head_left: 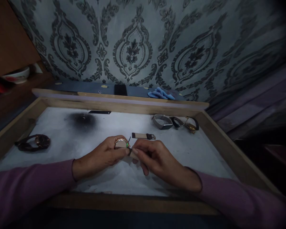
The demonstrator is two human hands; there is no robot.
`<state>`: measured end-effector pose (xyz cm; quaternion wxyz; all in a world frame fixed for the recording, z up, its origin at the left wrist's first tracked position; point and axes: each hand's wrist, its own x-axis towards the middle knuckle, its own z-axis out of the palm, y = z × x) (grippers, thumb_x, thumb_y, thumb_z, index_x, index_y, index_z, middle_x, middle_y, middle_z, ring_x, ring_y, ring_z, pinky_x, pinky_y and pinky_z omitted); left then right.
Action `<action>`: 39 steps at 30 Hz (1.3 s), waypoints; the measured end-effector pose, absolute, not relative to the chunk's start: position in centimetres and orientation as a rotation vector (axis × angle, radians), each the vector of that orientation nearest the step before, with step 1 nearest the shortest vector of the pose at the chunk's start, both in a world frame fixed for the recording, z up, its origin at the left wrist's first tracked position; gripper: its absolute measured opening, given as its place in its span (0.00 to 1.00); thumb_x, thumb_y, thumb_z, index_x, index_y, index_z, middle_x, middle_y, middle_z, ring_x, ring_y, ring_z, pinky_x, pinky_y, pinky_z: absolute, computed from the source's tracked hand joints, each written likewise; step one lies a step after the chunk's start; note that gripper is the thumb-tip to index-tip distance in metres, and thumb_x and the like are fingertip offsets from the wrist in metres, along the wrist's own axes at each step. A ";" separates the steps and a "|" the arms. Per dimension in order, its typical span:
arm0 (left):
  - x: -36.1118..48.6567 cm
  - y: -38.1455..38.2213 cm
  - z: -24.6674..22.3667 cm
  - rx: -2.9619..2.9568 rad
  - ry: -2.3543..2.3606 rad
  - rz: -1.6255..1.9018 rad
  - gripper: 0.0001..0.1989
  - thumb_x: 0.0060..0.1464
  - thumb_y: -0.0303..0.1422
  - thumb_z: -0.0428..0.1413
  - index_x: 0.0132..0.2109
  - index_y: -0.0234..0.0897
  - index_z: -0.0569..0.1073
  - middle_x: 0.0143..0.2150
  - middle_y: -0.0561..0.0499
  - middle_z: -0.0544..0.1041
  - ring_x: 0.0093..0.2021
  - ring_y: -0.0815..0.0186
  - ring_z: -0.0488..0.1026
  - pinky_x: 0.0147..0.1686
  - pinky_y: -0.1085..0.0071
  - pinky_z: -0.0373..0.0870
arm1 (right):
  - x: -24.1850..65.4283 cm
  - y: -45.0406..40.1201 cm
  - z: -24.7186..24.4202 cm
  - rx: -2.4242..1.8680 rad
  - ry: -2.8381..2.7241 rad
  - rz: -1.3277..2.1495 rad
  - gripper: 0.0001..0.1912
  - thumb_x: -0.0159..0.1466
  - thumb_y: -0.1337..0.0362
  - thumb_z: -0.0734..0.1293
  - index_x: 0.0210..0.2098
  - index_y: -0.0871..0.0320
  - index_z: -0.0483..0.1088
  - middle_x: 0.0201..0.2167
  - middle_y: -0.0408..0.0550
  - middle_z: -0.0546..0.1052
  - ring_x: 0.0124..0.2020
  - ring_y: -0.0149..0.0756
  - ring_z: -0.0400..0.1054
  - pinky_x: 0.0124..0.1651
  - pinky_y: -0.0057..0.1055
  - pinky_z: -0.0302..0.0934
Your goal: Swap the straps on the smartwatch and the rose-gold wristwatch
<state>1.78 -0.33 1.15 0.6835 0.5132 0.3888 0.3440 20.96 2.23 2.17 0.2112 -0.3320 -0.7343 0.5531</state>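
Note:
My left hand (107, 151) is closed around a round watch case (120, 144) with a gold-coloured rim, its plain flat side turned up. Between the fingers of my right hand (154, 156) is a short watch strap (134, 155), dark on the edge and beige on its face. The strap's end meets the side of the case under my left thumb; whether it is attached I cannot tell. A thin dark pin-like piece (129, 139) sticks up by the case. Just beyond my right fingers lies a loose strap piece with a buckle (144, 136).
A shallow wooden tray (124, 203) with a white floor surrounds my hands. A dark watch (41, 141) lies at left, a grey-banded watch (162, 121) and others at back right. A flat black strip (100, 112) rests near the back wall; a blue cloth (160, 93) sits behind.

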 end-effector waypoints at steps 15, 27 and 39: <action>1.7 -0.2 1.5 1.117 0.877 0.784 0.15 0.56 0.41 0.59 0.31 0.36 0.64 0.18 0.64 0.56 0.18 0.77 0.47 0.17 0.76 0.43 | 21.0 2.4 1.9 -0.878 -1.946 1.609 0.13 0.68 0.58 0.61 0.33 0.61 0.67 0.26 0.45 0.74 0.16 0.22 0.64 0.18 0.20 0.53; 1.4 -0.2 1.1 1.138 0.864 0.771 0.10 0.58 0.37 0.56 0.33 0.36 0.65 0.19 0.63 0.57 0.18 0.75 0.47 0.17 0.76 0.43 | 21.0 2.5 1.7 -0.874 -1.939 1.609 0.13 0.68 0.57 0.61 0.32 0.60 0.67 0.25 0.43 0.73 0.16 0.21 0.64 0.18 0.20 0.55; 1.4 0.0 1.3 1.166 0.839 0.744 0.12 0.57 0.38 0.56 0.32 0.36 0.64 0.19 0.63 0.56 0.18 0.76 0.46 0.18 0.76 0.43 | 21.0 2.4 1.5 -0.843 -1.937 1.648 0.14 0.69 0.57 0.61 0.32 0.60 0.67 0.26 0.42 0.72 0.16 0.21 0.64 0.19 0.20 0.54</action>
